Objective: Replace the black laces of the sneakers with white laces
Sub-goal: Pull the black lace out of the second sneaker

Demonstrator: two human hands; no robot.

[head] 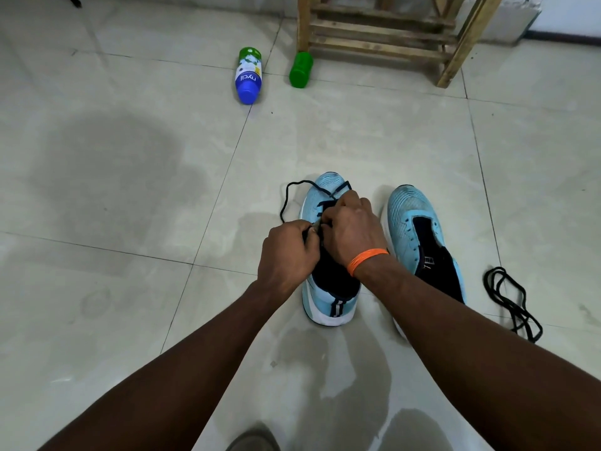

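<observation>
Two light blue sneakers stand on the tiled floor, toes pointing away. The left sneaker (327, 190) still carries a black lace (286, 196) that loops out to its left. My left hand (286, 255) and my right hand (353, 229) sit over its eyelets, both with fingers curled and pinching the black lace. An orange band is on my right wrist. The right sneaker (413, 222) has no lace in its eyelets. A loose black lace (510, 304) lies coiled on the floor to its right. No white lace is in view.
A blue and green bottle (248, 76) lies on the floor at the back, a green bottle (300, 70) beside it. A wooden rack (390, 37) stands behind them. A foot or shoe tip (253, 441) shows at the bottom edge.
</observation>
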